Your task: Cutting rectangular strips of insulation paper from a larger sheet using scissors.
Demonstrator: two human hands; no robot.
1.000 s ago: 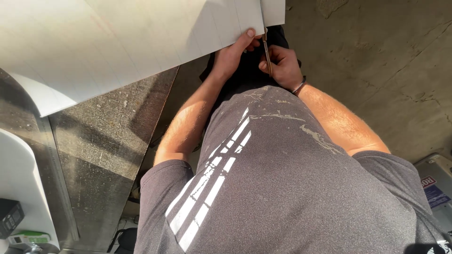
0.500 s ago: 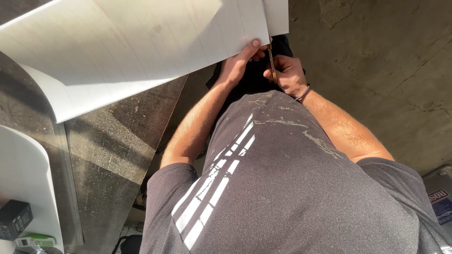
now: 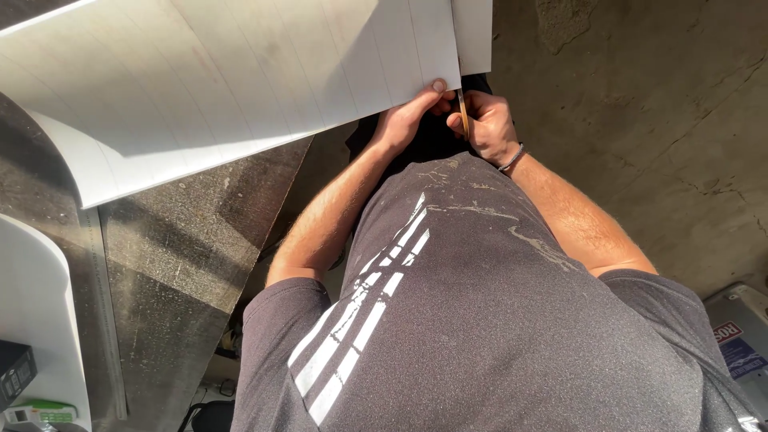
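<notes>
Paper comes first: a large white sheet (image 3: pixel 240 96), faintly ruled with parallel lines, hangs out over the edge of the dark worktop (image 3: pixel 184 264) and curls downward at its far left corner. Its near corner is pinched by the left hand (image 3: pixel 408 116), thumb on top of the sheet and the fingers tucked beneath it, so that hand is closed on the paper. Just to the right of that hand a narrow cut runs up through the sheet, splitting off a slimmer white strip (image 3: pixel 474 32) that sits beside the main piece. In the cut stands a thin blade (image 3: pixel 462 112), brownish in the sunlight, gripped by the right hand (image 3: pixel 488 124) – whether it belongs to scissors or a knife cannot be told, since the fist hides the handle. The right hand is curled tight around that tool and almost touches the left hand's knuckles. A dark band (image 3: pixel 512 158) circles the right wrist. Nearer than both hands is the person's grey T-shirt (image 3: pixel 480 320) with white stripes and pale streaks of dust. Beyond the right hand lies cracked concrete floor (image 3: pixel 640 120). Well to the left of the left hand, a long metal ruler (image 3: pixel 104 320) lies on the worktop – beside it a curved white board (image 3: pixel 32 304).
</notes>
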